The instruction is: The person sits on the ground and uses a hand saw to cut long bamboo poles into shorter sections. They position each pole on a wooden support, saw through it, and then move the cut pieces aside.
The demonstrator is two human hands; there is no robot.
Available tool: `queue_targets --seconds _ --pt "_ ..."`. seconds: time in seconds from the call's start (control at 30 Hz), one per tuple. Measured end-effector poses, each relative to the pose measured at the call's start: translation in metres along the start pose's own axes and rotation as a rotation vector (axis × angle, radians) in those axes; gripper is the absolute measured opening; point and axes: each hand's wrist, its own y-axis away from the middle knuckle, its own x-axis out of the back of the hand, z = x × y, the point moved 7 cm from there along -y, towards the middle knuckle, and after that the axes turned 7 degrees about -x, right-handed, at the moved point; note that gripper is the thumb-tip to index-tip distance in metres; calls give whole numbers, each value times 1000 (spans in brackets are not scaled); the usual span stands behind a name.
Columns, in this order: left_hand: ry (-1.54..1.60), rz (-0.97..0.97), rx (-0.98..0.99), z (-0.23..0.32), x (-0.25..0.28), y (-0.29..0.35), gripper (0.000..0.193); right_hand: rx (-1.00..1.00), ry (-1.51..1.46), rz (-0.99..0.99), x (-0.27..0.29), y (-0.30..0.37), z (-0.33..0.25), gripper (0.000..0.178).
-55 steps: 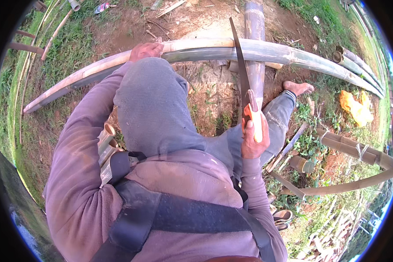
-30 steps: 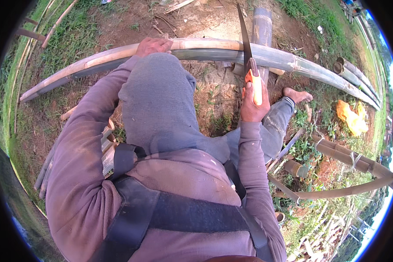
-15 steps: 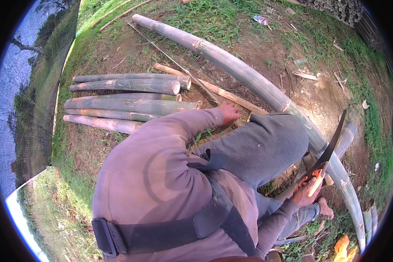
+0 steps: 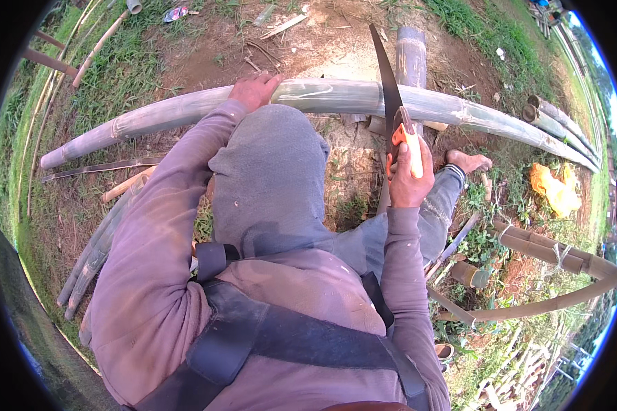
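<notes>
A long greenish bamboo pole [image 4: 343, 96] lies crosswise beyond my knees. My left hand [image 4: 256, 91] rests on top of it, left of the middle, fingers stretched along the surface. My right hand [image 4: 411, 175] is wrapped round the orange and cream handle of a handsaw [image 4: 389, 85]. The saw's dark blade points up and away, passing in front of the pole; I cannot tell whether it touches. A thicker bamboo piece [image 4: 411, 55] lies under the pole, sticking out on its far side.
Cut bamboo lengths [image 4: 99, 246] lie at the left, near a split bamboo strip [image 4: 127, 183]. At the right are a yellow-orange plastic bag [image 4: 554, 188], more bamboo poles [image 4: 562, 123] and a tied bamboo frame [image 4: 548, 250]. My bare foot [image 4: 467, 162] is on the ground near the pole.
The view has swung to the right. My left hand has left the ground near the bamboo strips and lies on the long pole. The handsaw stays in my right hand, its blade more upright.
</notes>
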Motion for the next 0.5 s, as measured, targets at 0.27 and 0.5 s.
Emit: queue_targets --seconds 0.27,0.5 --pt "146 26 18 8 16 23 99 -98 201 10 60 121 -12 46" --pt "106 70 -4 12 14 23 103 -41 202 25 18 50 4 44"
